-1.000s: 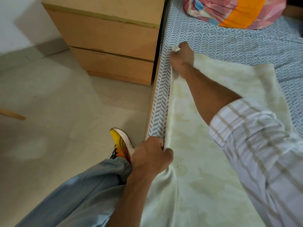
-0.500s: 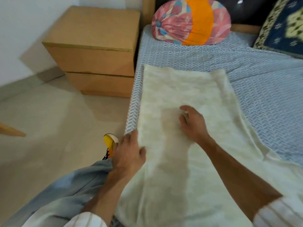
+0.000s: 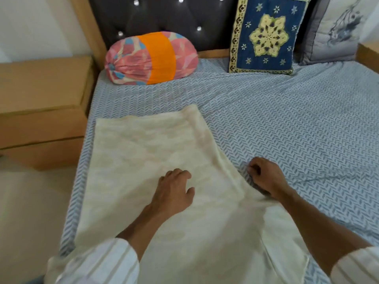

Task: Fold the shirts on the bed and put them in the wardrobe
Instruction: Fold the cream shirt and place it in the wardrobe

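Head view, and the cream shirt (image 3: pixel 155 160) lies spread along the left side of the bed (image 3: pixel 297 124), its near end running down toward the person and its far edge short of the pink and orange bolster (image 3: pixel 150 58). Soft, light cloth, I'd say: it will drape and crease rather than hold a shape, so the folded long edges and corners look like the places to take it, with a flat palm to keep the layers from sliding. Left hand (image 3: pixel 174 193) rests on the middle of the shirt, fingers loosely spread, holding nothing. Right hand (image 3: pixel 266 177) sits at the shirt's right edge, fingers curled in; it seems to pinch at the cloth or the sheet there, but I cannot tell which. Compared with half a second ago, the left hand has come off the left edge onto the middle, and the right has gone from the middle out to the right edge. Blue embroidered cushion (image 3: pixel 264 35) and wooden bedside cabinet (image 3: pixel 43 111) frame the scene.
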